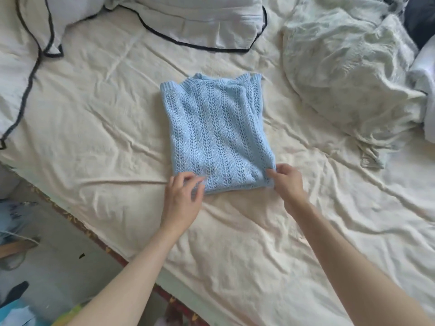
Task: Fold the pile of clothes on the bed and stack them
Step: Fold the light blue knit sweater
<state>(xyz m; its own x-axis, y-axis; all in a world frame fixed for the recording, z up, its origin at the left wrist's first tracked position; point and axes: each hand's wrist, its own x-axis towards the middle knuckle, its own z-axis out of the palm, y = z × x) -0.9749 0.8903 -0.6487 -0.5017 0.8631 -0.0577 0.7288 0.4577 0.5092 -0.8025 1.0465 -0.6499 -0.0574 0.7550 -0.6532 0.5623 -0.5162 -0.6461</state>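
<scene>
A light blue open-knit sweater lies folded into a rectangle in the middle of the cream bed sheet, its neck away from me. My left hand pinches the near left corner of the sweater. At the near right corner, my right hand pinches the knit edge between thumb and fingers. Both corners rest low against the sheet.
White pillows with black piping lie at the head of the bed. A crumpled pale green quilt fills the right side. The bed's patterned edge runs diagonally at lower left, with floor and clutter beyond it.
</scene>
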